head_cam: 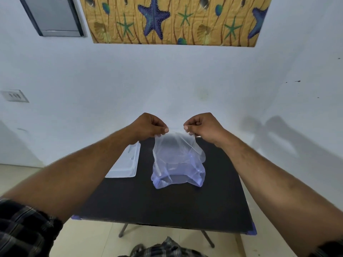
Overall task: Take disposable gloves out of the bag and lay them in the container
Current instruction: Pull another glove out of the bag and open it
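Bench, wall fittings and floor

A dark-topped bench (167, 206) stands against a pale bluish wall (167, 76), with purple caps on its near corners (252, 233) and thin metal legs (208, 239) crossing beneath; high on the wall hangs an orange-gold panel (174, 19) printed with blue and green starfish and shells; to its left is a grey box with a dark frame (53, 15); lower on the left wall sits a white switch plate (14, 95); a few small dark specks mark the wall at the right (297, 81); soft shadows fall there too (274, 136); the floor is pale cream tile (96, 240).
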